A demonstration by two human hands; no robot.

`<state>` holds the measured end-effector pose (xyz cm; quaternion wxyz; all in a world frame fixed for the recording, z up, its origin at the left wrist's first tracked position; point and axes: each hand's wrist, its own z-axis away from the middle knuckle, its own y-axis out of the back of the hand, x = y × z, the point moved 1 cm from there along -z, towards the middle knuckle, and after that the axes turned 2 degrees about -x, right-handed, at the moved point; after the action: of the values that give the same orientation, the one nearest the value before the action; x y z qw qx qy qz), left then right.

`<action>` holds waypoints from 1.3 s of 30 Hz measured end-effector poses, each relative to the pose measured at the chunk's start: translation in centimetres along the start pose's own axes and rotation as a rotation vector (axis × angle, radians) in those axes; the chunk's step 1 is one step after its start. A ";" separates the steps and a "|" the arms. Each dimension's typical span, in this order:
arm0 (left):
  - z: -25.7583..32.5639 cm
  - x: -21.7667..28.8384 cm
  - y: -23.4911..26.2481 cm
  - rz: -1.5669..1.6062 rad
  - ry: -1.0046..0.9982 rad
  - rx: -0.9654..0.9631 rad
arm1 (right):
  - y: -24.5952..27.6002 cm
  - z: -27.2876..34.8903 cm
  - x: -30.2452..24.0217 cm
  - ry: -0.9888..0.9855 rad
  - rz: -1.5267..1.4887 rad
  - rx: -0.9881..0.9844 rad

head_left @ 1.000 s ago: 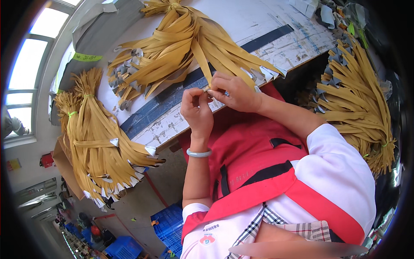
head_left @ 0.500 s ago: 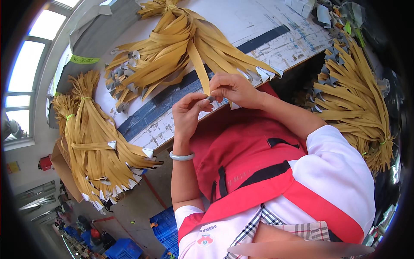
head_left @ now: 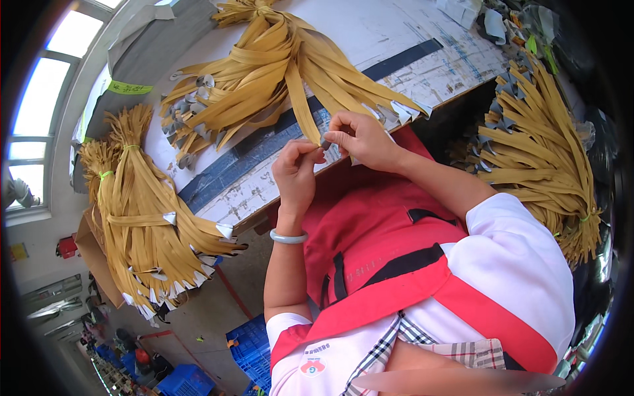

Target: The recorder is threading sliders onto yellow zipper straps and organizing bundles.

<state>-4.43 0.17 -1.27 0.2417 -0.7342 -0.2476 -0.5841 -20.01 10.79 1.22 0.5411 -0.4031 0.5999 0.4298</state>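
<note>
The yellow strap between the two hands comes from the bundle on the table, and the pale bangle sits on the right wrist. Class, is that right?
Not quite. The head view shows the pale bangle on the left wrist, below the left hand, not the right. The rest holds: both hands, the right hand too, pinch the end of a yellow strap from the bundle on the table.

— Where are the hands?
— Both raised in front of the chest, fingertips meeting. The left hand (head_left: pixel 295 173) has thumb and forefinger pinched, wrist straight above a bent forearm.
— And the other?
— The right hand (head_left: pixel 360 137) curls inward, fingers pinched too, its forearm angling in from the right.
</note>
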 end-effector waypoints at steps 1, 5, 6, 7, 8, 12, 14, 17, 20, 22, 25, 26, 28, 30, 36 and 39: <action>0.0 0.7 -0.2 -0.065 -0.043 0.035 | 0.6 -0.3 0.4 0.008 0.044 0.025; -0.3 2.4 4.4 -0.034 -0.113 0.338 | 4.2 -1.5 1.5 -0.012 0.037 0.183; -0.3 2.2 9.0 0.059 -0.107 0.548 | 5.8 -1.3 1.5 -0.054 0.026 0.336; 0.0 2.7 13.0 0.267 -0.126 0.726 | 7.4 -0.6 1.4 -0.037 0.063 0.318; 0.7 3.9 16.0 0.299 -0.178 0.764 | 8.8 0.4 1.1 -0.019 0.098 0.294; 2.2 4.0 16.7 0.168 -0.071 0.744 | 9.1 5.0 1.2 0.102 0.510 -0.016; 2.5 1.9 13.5 0.112 0.013 0.582 | 8.2 6.5 0.5 0.172 0.755 -0.144; 2.6 0.4 5.5 -0.007 0.130 0.303 | 8.4 6.9 1.3 0.236 1.044 -0.285; 2.9 -1.0 -0.3 -0.046 0.170 -0.024 | 9.4 5.7 2.2 0.307 1.105 -0.311; 2.8 -1.1 -3.0 -0.180 0.081 -0.189 | 9.4 5.3 1.5 0.257 1.047 -0.366; 2.6 -0.3 -5.0 -0.271 0.043 -0.250 | 9.0 5.4 0.7 0.311 1.021 -0.442; 2.6 -0.5 -5.2 -0.268 0.049 -0.267 | 9.1 5.5 0.9 0.308 1.018 -0.439; 2.8 -0.7 -5.2 -0.269 0.056 -0.291 | 9.3 5.5 1.7 0.404 1.207 -0.481; 2.8 -0.7 -5.0 -0.354 0.107 -0.329 | 9.6 5.5 2.5 0.392 1.136 -0.471; 1.9 2.7 -6.9 -0.191 -0.114 -0.134 | 7.2 4.3 -1.8 0.163 0.415 -0.395; 1.5 2.7 -6.3 -0.059 -0.131 -0.093 | 5.4 3.5 -3.2 0.107 0.112 -0.330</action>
<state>-6.82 6.15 1.47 0.1733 -0.7736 -0.2571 -0.5526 -23.80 15.82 4.70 0.4101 -0.4748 0.5707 0.5299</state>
